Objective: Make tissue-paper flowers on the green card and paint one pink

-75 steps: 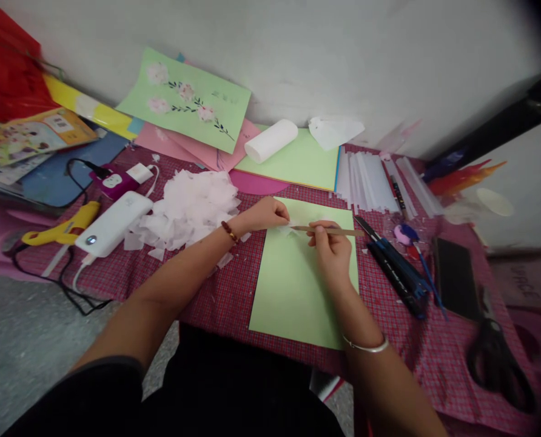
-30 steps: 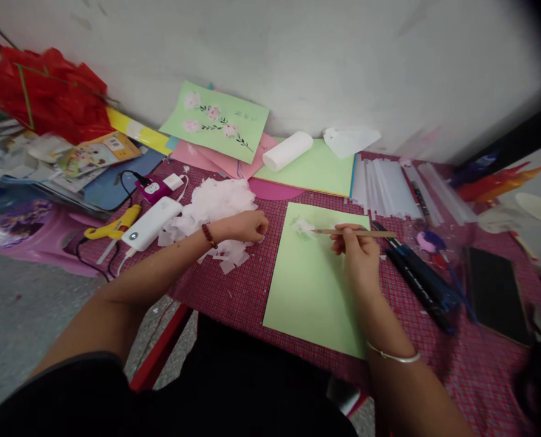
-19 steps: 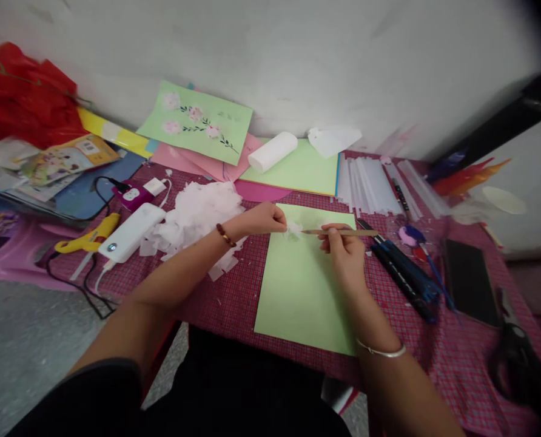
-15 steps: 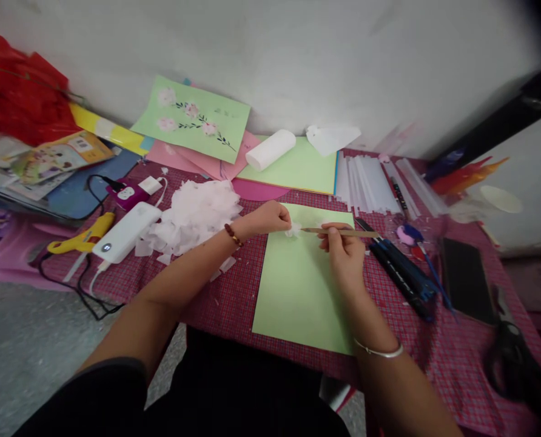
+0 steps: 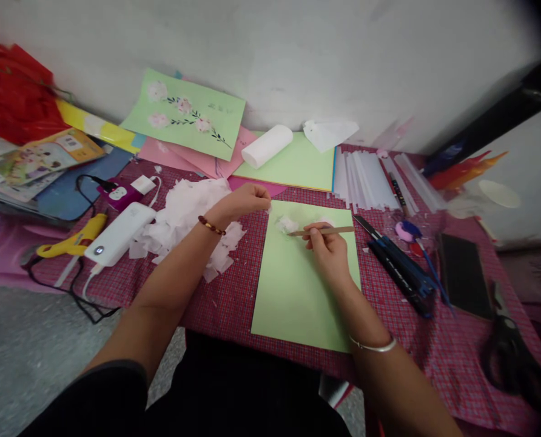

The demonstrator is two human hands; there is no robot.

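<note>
My right hand (image 5: 329, 250) is closed around a thin brown wooden stick (image 5: 341, 230), held nearly level. The stick's left tip touches or lies just beside a small white paper flower (image 5: 287, 225) on the light green sheet (image 5: 298, 291). Over the sheet's upper left edge, my left hand (image 5: 252, 199) is pinched closed; a tiny whitish bit shows at its fingertips, too small to name. Behind the left wrist lies a heap of white paper pieces (image 5: 188, 209). Another pale flower (image 5: 325, 222) sits on the sheet, partly behind my right hand.
A green card with pale flowers (image 5: 184, 115) leans at the back. Near it lies a white paper roll (image 5: 267, 146). Left are a power bank (image 5: 120, 233) and yellow glue gun (image 5: 77, 240). Right are a box cutter (image 5: 366, 226), blue pens (image 5: 400, 273), phone (image 5: 464, 274) and scissors (image 5: 509, 346).
My left hand has moved left and up, away from the white flower and the stick's tip. My right hand with the stick has shifted slightly left.
</note>
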